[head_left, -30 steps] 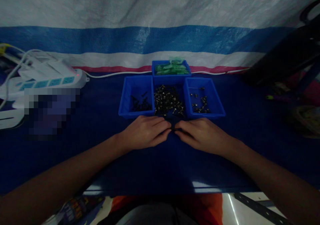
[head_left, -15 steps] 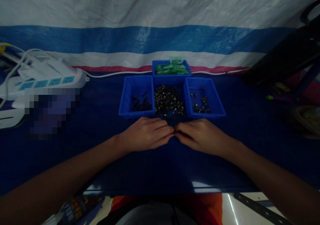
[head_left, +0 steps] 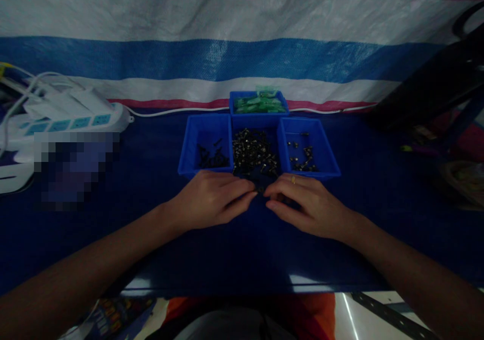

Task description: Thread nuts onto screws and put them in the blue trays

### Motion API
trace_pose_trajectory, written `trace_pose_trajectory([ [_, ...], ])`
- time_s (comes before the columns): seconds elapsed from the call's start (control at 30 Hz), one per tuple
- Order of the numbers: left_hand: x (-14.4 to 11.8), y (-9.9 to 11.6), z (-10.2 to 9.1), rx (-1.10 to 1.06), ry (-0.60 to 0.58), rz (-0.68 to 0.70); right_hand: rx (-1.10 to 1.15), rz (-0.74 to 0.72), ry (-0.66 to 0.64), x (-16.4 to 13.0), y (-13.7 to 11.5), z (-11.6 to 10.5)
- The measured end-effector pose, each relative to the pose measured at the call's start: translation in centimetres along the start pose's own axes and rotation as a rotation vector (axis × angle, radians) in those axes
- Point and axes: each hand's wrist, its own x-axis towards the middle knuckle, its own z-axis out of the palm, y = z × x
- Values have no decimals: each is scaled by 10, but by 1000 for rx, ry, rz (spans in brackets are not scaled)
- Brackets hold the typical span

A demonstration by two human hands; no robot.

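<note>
My left hand is closed in a pinch on a small dark metal part, which pokes out past the fingertips; its exact kind is too small to tell. Facing it, my right hand, with a ring on one finger, has thumb and forefinger apart near the part's tip. Just beyond the hands, a blue bin on the left holds dark screw-like pieces. Many small shiny metal fittings fill the middle bin. The right blue bin contains several similar metal pieces.
Behind the middle bin stands a smaller blue bin of green packets. A white power strip with plugs and cables lies at left. At right are a black cylindrical object and a round basket-like container. A striped tarp hangs behind.
My right thumb and forefinger have parted and come off the small part. Both hands have shifted slightly away from me, and the part now shows between them in my left fingertips.
</note>
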Motion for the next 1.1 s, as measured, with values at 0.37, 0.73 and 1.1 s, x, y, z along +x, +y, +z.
trace_pose_trajectory([
  [0.37,5,-43,-22,515,-20,-387,-286,113,-149,0,5,19],
  [0.73,1,-1,1,305,-48,221,-219,15,-194,2,7,13],
  [1.1,0,2,23,182,-292,17,-199,-3,-239,2,6,11],
])
